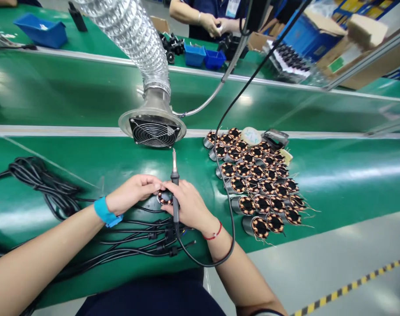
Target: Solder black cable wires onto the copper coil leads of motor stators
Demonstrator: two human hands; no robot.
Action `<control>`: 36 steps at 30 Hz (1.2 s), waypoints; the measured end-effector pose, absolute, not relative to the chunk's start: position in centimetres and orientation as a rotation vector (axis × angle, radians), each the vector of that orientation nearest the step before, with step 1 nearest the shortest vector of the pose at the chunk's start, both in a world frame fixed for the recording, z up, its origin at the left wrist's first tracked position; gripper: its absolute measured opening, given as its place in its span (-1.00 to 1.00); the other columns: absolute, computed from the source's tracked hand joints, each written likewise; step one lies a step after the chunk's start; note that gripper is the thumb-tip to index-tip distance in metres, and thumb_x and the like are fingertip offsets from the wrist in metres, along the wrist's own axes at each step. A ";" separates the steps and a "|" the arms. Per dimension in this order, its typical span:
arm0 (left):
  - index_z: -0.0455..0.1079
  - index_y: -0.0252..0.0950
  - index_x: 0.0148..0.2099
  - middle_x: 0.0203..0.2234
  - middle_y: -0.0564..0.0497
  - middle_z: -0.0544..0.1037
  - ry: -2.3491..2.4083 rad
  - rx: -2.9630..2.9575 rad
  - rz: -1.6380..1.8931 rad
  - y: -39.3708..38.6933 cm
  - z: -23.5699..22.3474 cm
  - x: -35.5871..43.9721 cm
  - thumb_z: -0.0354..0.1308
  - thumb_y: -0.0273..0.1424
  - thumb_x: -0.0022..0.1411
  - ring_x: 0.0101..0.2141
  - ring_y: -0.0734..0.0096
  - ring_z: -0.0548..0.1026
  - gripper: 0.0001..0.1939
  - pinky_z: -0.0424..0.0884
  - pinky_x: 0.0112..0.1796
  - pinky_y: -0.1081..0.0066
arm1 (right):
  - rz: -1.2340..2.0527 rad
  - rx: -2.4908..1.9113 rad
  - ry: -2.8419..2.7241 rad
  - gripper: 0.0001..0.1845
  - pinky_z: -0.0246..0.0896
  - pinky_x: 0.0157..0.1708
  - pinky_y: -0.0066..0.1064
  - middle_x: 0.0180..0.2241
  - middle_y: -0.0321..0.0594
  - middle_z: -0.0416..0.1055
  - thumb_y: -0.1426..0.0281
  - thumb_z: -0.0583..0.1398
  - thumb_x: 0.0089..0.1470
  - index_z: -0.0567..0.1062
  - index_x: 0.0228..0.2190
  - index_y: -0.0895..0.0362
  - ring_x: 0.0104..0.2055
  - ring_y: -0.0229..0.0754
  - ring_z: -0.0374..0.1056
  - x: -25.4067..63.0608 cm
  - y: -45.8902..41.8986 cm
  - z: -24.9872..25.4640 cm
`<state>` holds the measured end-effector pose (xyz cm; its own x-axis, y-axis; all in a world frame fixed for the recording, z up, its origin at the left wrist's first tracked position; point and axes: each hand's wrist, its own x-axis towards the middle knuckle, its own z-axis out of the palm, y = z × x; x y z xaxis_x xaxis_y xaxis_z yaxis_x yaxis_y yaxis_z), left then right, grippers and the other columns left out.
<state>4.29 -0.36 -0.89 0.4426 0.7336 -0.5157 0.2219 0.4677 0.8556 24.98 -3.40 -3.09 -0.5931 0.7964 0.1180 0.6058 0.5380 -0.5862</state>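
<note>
green belt [353, 197] under you: coiled black cables [43, 184] far left, your left hand [132, 194] pinching a small round copper-wound coil [164, 198], your right hand [188, 204] clamped on a slim black soldering iron [175, 188] touching-close beside it, then rows of copper-wound metal cylinders [259, 184], open belt beyond.

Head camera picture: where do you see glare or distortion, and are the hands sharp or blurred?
In the head view, pale glare streaks lie across the green belt; the wide lens curves the belt's edges and the aluminium duct; the left hand and right hand look fairly sharp, without strong blur.
</note>
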 end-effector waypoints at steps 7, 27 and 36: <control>0.28 -0.30 -0.34 -0.51 0.14 0.26 1.051 1.429 0.234 -1.7 -0.8 3.3 0.15 -0.14 0.18 -0.48 0.52 0.20 -0.69 0.16 -0.42 0.48 | 0.584 -1.266 -2.317 -0.42 0.25 -0.14 -0.16 -0.13 -0.07 0.39 0.22 0.24 0.10 0.25 0.09 0.13 -0.15 -0.01 0.25 25.3 -3.4 -3.9; 0.37 -0.27 -0.31 -0.39 0.06 0.41 1.173 1.681 0.260 -1.5 -0.3 2.9 -0.02 -0.16 0.30 -0.36 0.42 0.34 -0.69 0.25 -0.27 0.40 | 0.612 -1.268 -2.305 -0.44 0.23 -0.09 -0.14 -0.05 -0.09 0.39 0.22 0.25 0.10 0.26 0.08 0.09 -0.10 -0.01 0.25 25.1 -3.4 -3.9; 0.40 -0.31 -0.31 -0.46 0.05 0.45 1.077 1.297 0.401 -0.4 -1.3 4.0 0.06 -0.16 0.23 -0.42 0.45 0.35 -0.70 0.28 -0.35 0.44 | 0.569 -1.256 -2.320 -0.43 0.21 -0.16 -0.17 -0.07 -0.07 0.41 0.17 0.25 0.09 0.28 0.08 0.09 -0.14 -0.01 0.27 24.7 -3.6 -4.1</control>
